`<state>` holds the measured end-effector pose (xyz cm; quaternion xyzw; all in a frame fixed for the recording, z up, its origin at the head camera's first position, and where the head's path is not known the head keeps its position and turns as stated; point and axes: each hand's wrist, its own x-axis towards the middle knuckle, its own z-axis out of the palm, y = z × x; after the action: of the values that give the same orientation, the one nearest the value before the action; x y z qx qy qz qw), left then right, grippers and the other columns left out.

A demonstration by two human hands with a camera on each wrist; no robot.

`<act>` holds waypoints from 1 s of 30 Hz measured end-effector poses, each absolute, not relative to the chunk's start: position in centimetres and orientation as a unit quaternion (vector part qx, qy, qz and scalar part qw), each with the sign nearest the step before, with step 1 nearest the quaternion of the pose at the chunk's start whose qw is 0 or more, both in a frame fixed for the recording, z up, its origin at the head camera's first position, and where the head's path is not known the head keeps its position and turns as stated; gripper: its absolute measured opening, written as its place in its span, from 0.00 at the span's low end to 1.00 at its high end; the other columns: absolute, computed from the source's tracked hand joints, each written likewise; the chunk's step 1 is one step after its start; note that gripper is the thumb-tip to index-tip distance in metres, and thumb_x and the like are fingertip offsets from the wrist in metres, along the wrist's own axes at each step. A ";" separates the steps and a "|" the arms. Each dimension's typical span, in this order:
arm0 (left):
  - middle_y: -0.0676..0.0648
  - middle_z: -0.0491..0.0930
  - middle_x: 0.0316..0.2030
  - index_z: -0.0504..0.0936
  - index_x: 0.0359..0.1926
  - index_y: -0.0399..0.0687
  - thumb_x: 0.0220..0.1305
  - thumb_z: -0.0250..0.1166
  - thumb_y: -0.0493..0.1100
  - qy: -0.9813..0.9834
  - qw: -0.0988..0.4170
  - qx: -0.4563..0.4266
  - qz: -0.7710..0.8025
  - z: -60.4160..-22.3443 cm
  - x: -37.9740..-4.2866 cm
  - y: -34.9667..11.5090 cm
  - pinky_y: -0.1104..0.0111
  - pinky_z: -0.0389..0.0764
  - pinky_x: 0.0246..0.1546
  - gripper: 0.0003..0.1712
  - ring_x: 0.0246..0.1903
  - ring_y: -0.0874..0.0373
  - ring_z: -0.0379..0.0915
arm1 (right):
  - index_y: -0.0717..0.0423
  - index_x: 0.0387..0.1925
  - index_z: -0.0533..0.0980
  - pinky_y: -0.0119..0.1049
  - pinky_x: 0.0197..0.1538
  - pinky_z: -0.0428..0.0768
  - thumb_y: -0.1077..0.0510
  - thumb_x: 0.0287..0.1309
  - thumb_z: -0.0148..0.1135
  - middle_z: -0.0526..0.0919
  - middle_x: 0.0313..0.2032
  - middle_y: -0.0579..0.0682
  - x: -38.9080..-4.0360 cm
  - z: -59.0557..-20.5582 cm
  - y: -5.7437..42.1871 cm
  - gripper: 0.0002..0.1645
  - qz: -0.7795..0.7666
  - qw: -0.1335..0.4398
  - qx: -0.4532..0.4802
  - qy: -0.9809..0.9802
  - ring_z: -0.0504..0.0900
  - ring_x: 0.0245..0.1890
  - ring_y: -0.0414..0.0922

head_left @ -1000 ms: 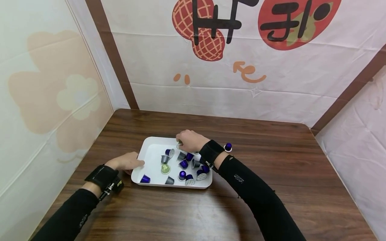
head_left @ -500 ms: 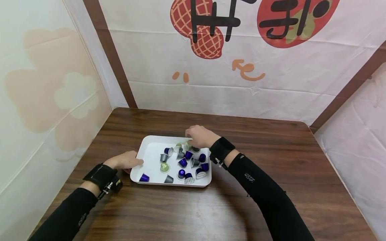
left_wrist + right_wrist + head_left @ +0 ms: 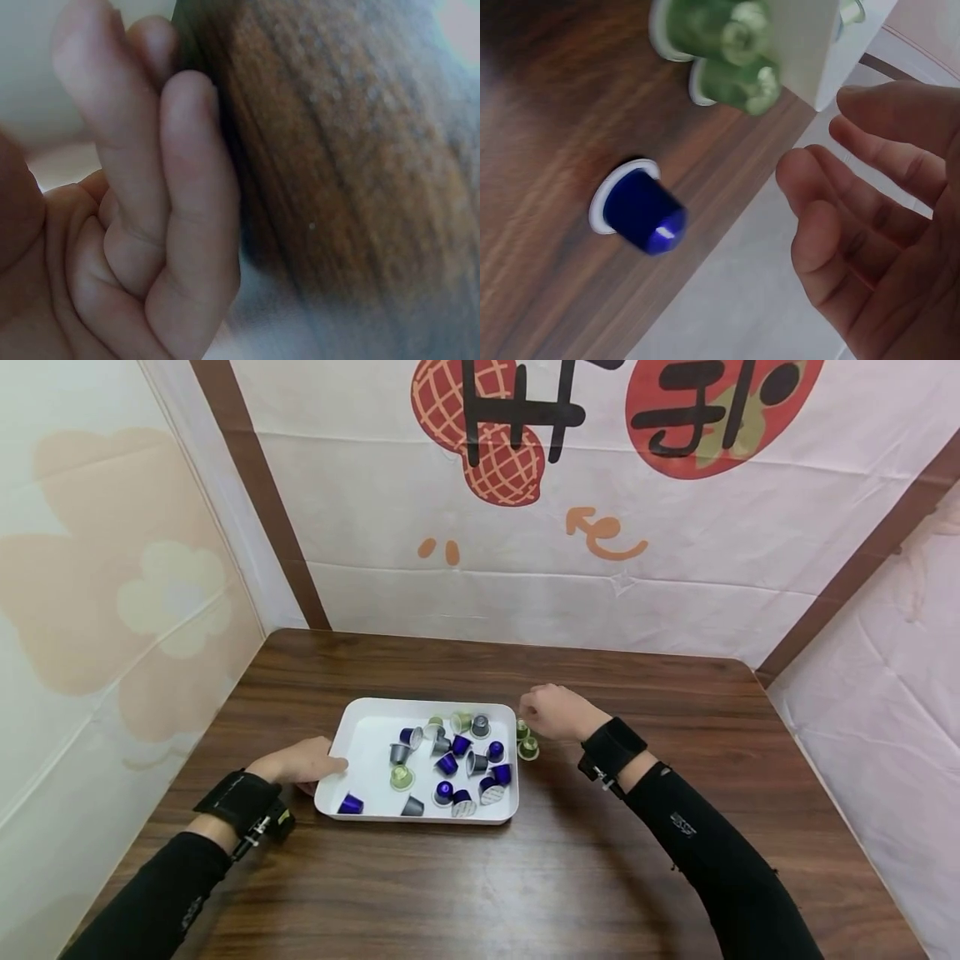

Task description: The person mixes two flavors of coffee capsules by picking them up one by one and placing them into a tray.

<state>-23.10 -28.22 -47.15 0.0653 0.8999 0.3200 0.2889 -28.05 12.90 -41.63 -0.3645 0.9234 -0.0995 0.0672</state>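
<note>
My left hand (image 3: 303,762) grips the left edge of a white tray (image 3: 367,718), thumb on the rim and fingers below it. In the left wrist view, the curled fingers (image 3: 195,180) lie close to the wooden table. Blue, grey and green coffee capsules are scattered in the tray. My right hand (image 3: 561,713) holds nothing and is over the table, right of the tray; its fingers are loosely bent in the right wrist view. Near it stands a blue coffee capsule (image 3: 641,206), hidden in the head view. Two green coffee capsules (image 3: 528,747) stand between this hand and the tray.
The brown wooden table (image 3: 645,827) carries everything. A printed cloth (image 3: 360,510) hangs behind its far edge, with more cloth at the left and right. Inside the tray, a blue capsule (image 3: 350,804) lies apart near the front left corner.
My right hand has moved right, from over the tray to above the table beside it. The green capsules beside the tray have come into view. My left hand keeps its hold on the tray.
</note>
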 end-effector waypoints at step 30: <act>0.47 0.78 0.25 0.76 0.36 0.34 0.65 0.52 0.43 0.902 0.289 0.063 0.314 -47.1 -23.1 -28.3 0.64 0.77 0.23 0.14 0.22 0.57 0.75 | 0.55 0.36 0.80 0.39 0.39 0.76 0.61 0.52 0.67 0.77 0.33 0.47 -25.6 -45.7 14.5 0.07 -0.065 0.081 -0.387 0.916 0.74 0.35 0.42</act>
<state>-23.07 -28.32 -47.07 0.0627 0.9021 0.3144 0.2887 -25.56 14.55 -45.69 -0.3865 0.9164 -0.0646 0.0810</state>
